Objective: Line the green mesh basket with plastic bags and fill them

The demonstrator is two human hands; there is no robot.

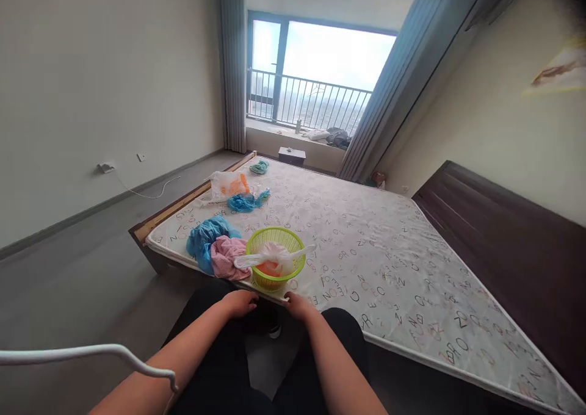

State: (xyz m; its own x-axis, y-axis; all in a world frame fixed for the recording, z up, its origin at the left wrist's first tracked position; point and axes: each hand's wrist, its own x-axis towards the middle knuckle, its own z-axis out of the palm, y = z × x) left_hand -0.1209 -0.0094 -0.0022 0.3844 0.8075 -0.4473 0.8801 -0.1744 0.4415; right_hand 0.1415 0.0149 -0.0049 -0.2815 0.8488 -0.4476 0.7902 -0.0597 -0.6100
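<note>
Across the centre and right of the frame spreads a mattress (366, 244); at its lower-centre edge, a green basket (273, 283) holds a white plastic bag (278, 255) showing orange. Just below are the left hand (242, 303) and right hand (300, 306), fingers (290, 297) bent; whether they pinch anything, I cannot tell.

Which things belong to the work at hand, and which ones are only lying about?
Likely in use, nearest the left hand and right hand:
green basket
white bag inside it
pink cloth beside it
blue bundle

Likely just lying about, farther along the mattress:
blue plastic bag
orange-printed bag
green coil
</note>
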